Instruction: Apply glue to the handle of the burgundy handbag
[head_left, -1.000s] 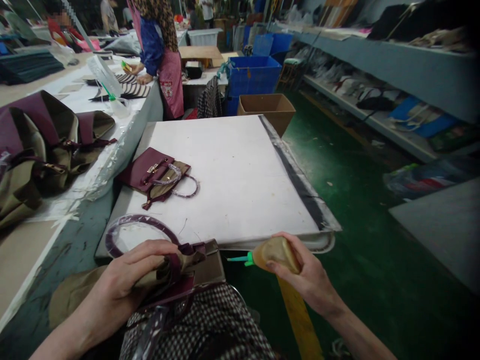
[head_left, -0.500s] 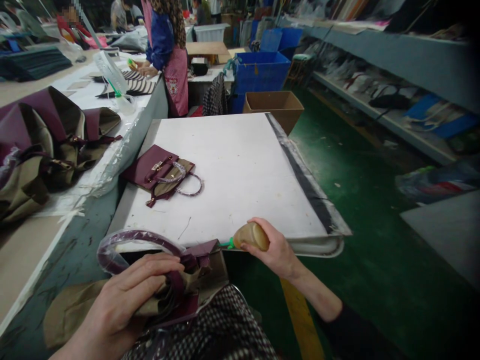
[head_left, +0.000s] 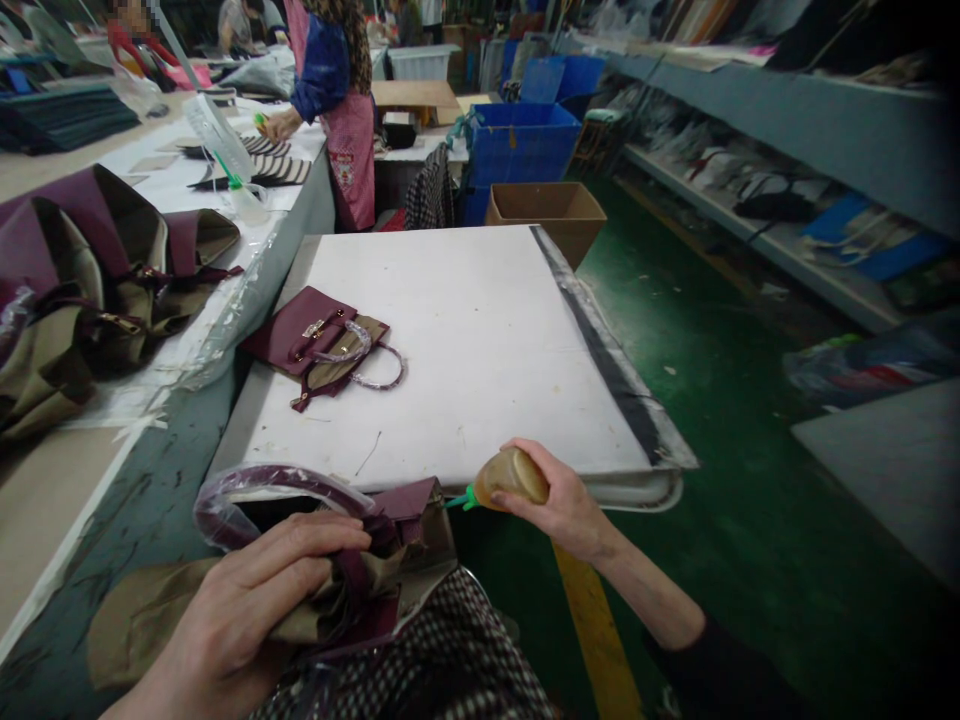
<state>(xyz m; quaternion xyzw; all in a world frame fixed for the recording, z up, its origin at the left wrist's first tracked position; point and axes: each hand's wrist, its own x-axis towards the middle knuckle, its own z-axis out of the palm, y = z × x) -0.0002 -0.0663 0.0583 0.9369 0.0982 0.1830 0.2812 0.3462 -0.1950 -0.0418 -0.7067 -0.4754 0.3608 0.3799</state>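
Note:
A purple handbag (head_left: 409,510) with a khaki lining lies across my lap, its handle wrapped in clear plastic. My left hand (head_left: 262,590) presses over it, fingers curved round the bunched lining and handle base. In my right hand (head_left: 559,500) is a squeeze bottle (head_left: 517,478) of amber liquid, tilted to the left. Its green nozzle (head_left: 461,499) points at the bag's open edge; whether the tip touches it I cannot tell. Another purple handbag (head_left: 315,335) lies on the white table (head_left: 465,340) in front of me.
Several purple bag pieces (head_left: 112,250) pile up on the bench at left, with a second glue bottle (head_left: 244,200) beyond them. A person (head_left: 337,100) in a pink apron works there. A cardboard box (head_left: 547,205) and blue crates (head_left: 521,140) stand behind the table; shelves (head_left: 750,180) line the right.
My right hand has shifted slightly right with the bottle, drawing the nozzle a little along the bag's edge. My left hand and the bag stay nearly in place. The person's hand at the back moved slightly.

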